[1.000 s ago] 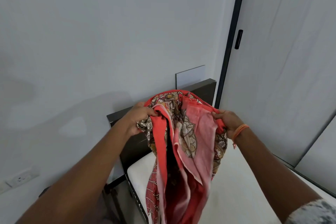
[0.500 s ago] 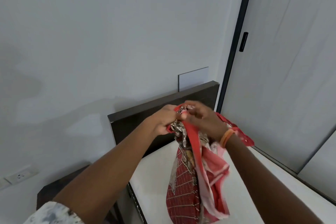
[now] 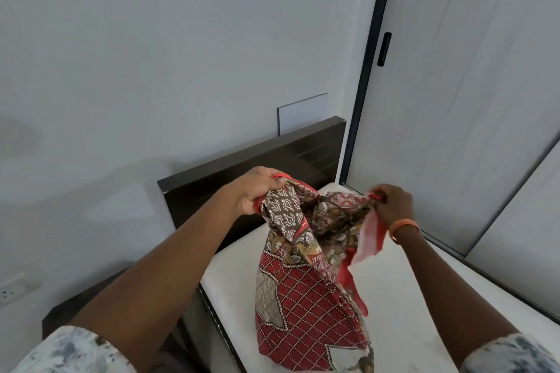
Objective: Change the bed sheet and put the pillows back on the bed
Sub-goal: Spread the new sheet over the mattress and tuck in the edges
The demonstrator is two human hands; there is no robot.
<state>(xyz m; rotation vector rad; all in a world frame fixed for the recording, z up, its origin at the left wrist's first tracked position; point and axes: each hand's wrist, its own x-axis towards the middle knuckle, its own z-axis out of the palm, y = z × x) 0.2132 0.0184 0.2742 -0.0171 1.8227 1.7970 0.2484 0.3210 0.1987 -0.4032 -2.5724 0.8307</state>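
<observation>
We hold a patterned bed sheet (image 3: 306, 281) up over the head end of the bare mattress (image 3: 409, 297).

Our left hand (image 3: 253, 195) grips one bunched edge in curled fingers; our right hand (image 3: 392, 203) pinches another edge, apart from the left. The cloth sags between them and hangs down, near the dark headboard (image 3: 242, 172).

A home bedroom is shown: a bare white mattress (image 3: 403, 309) is set against a dark wooden headboard (image 3: 257, 169) at a plain grey wall, with sliding wardrobe doors (image 3: 472, 100) on the right.
</observation>
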